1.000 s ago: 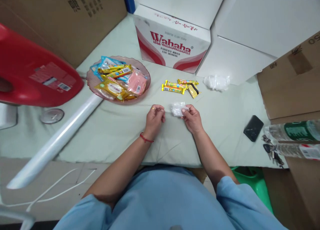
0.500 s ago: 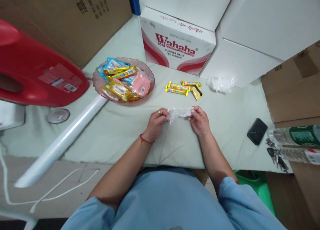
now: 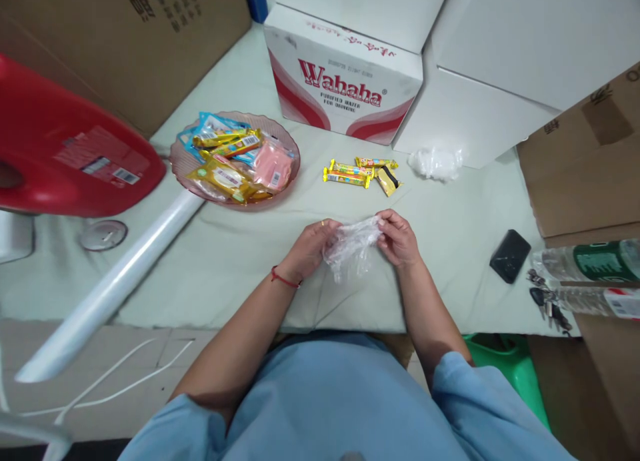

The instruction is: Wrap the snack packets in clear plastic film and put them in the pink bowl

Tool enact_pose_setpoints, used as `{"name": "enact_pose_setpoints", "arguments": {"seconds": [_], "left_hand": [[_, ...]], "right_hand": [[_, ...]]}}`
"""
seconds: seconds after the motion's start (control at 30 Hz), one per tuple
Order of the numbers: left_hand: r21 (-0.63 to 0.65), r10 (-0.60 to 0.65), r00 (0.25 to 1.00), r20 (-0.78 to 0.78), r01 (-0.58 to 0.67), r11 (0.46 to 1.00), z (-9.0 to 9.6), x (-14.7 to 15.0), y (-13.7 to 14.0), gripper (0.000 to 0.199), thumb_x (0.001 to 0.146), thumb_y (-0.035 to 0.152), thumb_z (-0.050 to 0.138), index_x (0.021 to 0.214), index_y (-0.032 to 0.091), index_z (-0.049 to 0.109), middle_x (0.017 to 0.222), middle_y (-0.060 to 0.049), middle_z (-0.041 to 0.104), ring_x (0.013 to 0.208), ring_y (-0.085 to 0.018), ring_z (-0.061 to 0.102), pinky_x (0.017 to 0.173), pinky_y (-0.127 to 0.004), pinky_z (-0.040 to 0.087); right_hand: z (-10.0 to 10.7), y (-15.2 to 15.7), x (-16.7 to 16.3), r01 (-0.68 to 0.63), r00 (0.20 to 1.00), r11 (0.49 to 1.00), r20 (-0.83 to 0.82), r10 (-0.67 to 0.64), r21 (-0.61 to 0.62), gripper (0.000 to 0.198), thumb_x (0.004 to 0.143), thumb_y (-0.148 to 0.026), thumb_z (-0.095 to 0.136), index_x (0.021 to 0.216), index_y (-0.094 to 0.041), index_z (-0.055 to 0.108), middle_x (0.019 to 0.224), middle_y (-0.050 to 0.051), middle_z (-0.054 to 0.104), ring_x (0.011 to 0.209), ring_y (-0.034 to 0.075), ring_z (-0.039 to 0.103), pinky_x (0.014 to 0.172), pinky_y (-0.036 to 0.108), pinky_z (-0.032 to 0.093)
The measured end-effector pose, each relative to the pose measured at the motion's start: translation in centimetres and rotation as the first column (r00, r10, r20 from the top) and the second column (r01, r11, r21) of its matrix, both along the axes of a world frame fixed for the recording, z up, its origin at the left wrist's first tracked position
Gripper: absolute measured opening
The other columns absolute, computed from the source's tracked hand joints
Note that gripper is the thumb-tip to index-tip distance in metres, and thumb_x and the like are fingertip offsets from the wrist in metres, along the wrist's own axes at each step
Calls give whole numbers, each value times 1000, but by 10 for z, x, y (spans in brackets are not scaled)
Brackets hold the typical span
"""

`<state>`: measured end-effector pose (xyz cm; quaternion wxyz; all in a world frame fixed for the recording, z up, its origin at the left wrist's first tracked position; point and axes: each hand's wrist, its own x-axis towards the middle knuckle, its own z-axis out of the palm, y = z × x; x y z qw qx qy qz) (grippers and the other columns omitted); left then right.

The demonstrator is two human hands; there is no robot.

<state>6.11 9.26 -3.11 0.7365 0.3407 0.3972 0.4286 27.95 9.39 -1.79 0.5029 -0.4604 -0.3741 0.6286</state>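
Between my two hands a crumpled piece of clear plastic film [image 3: 353, 247] is stretched, its lower part hanging loose over the table. My left hand [image 3: 313, 246] pinches its left end between thumb and fingers. The right end is pinched by my right hand [image 3: 398, 237]. Just beyond my hands lie several yellow snack packets [image 3: 350, 173], one of them with a dark band [image 3: 388, 180]. To their right rests another wad of clear plastic [image 3: 436, 164]. Whether the film is a bag or a sheet, I cannot tell.
A pink ribbed glass bowl [image 3: 295, 171] of packaged snacks stands left. Beside it are a long white roll [image 3: 115, 281], a round lid [image 3: 104, 235] and a red jug [image 3: 75, 147]. A Wahaha box [image 3: 345, 81] stands behind. Right are a black case [image 3: 510, 255], keys [image 3: 550, 307] and bottles [image 3: 590, 264].
The plastic film, earlier a narrow strip held taut, has opened out wider and now droops below my hands. The view has shifted slightly.
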Motion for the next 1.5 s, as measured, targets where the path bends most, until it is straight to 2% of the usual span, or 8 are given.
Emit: {"name": "enact_pose_setpoints", "arguments": {"seconds": [0.27,0.6,0.73,0.9,1.07,1.17,1.33,1.5], "left_hand": [[267,229,954,-194,-173,948,-6,5,-4,43,77,58,85,75,19,67,63,2,63,59,-11,55,60,-24,45],[106,533,846,9,-531,841,-15,2,10,50,77,62,85,78,22,55,70,5,53,57,-9,49,51,-20,42],[308,653,739,-165,-591,746,-15,-2,7,41,86,58,79,96,23,59,91,0,60,74,-13,59,64,-24,51],[785,716,569,-405,-184,591,2,-6,-13,21,101,43,61,103,23,68,106,-6,66,106,-22,62,99,-39,50],[717,562,482,-672,233,657,9,5,-25,38,89,35,72,125,22,70,125,-12,70,123,-32,59,107,-51,45],[631,503,422,-754,254,733,3,3,-22,17,89,30,69,103,23,76,107,-10,76,117,-33,62,105,-53,43],[511,449,601,-661,-78,856,-5,-23,-8,20,97,36,57,90,22,69,87,-4,73,83,-21,65,82,-37,52],[691,512,608,-607,86,717,1,-26,-12,27,94,44,67,110,23,65,111,-8,70,109,-25,66,99,-42,53]], "right_hand": [[-11,3,-9,86,996,987,-6,-86,139,69,74,-72,85,128,-34,63,123,4,69,102,21,70,82,36,64],[-6,2,-6,98,976,995,196,-99,11,44,68,-53,91,91,-22,70,68,-5,60,53,10,48,48,25,46],[-3,2,-5,92,980,996,177,-89,-8,43,68,-53,92,88,-21,71,64,-6,56,49,8,44,43,22,38],[-1,-1,-7,49,991,999,128,-49,6,42,69,-53,92,90,-22,72,67,-6,57,51,8,44,44,20,38],[1,-1,-5,42,999,999,25,-42,-1,40,69,-49,94,90,-22,73,66,-6,56,50,7,42,41,18,33],[2,1,-1,68,997,998,-29,-68,5,39,67,-46,95,89,-21,73,66,-6,55,50,6,40,39,17,29],[2,6,7,132,989,991,-60,-132,-15,41,65,-46,94,88,-22,70,65,-6,54,47,6,34,36,18,22],[4,7,8,160,979,987,-124,-163,-32,44,62,-46,97,86,-21,70,61,-7,51,46,5,32,35,17,20]]}}
